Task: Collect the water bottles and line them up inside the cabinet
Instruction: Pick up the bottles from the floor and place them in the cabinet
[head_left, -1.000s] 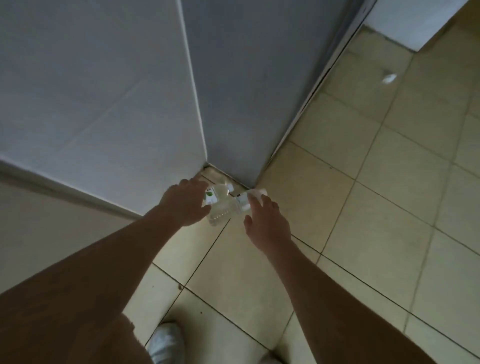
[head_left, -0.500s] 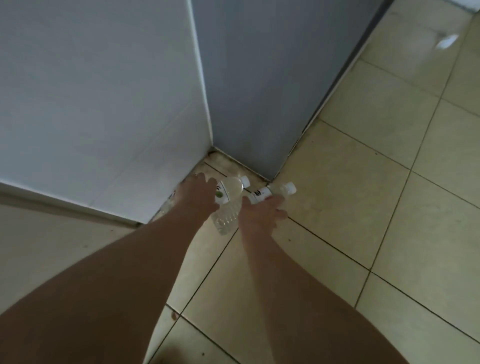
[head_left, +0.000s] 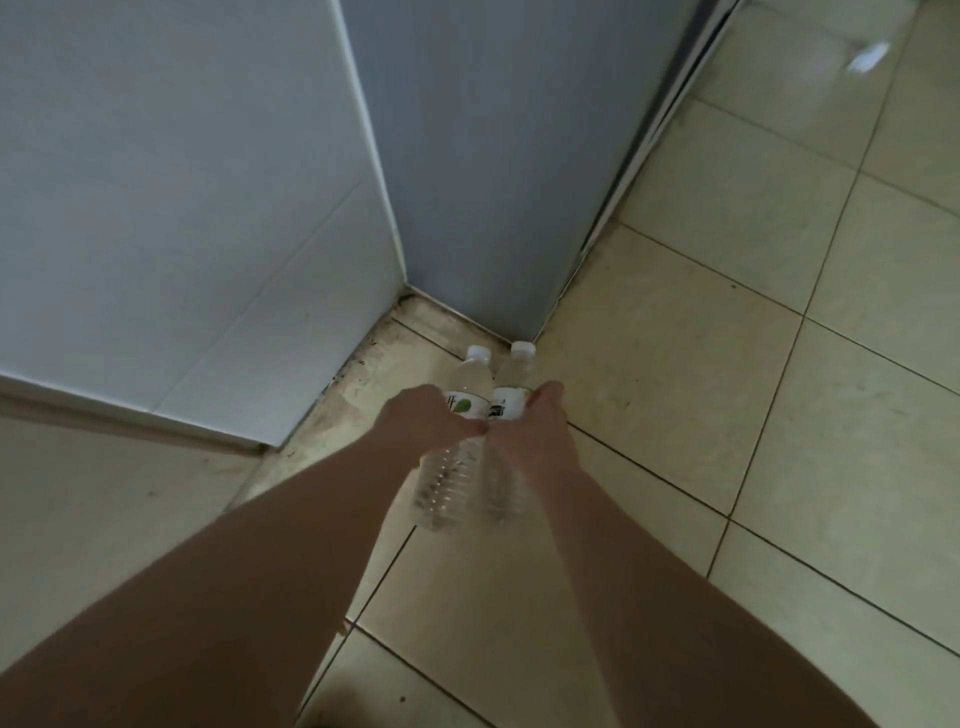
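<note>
Head view, looking down: two bare forearms reach forward from the lower edge, nearly meeting at the hands. The left hand (head_left: 423, 418) wraps its curled fingers round the middle of the left bottle (head_left: 452, 467), and the right hand (head_left: 535, 428) grips the right bottle (head_left: 511, 382) in the same way, the thumb and finger ends of the two hands almost touching between them. There are two water bottles, one per hand, both clear plastic with a white cap and a white label band; the left label carries a green mark, the right one a small dark patch of print. They are held side by side, just beside each other, above the floor tiles (head_left: 675, 467) and not resting on them as far as can be judged. Each bottle's long axis runs away from the person, bases toward the body and caps pointing forward toward the corner, the two axes close to parallel. The ribbed lower body of the left bottle shows below the hand; that of the right bottle is fainter and partly hidden by the wrist. Beyond the caps, the beige tiles are stained where they meet a corner formed by two pale grey panels (head_left: 182, 208), one to the left and one (head_left: 493, 156) straight ahead. Farther right, the tiled floor carries a bright reflection (head_left: 867, 54).
</note>
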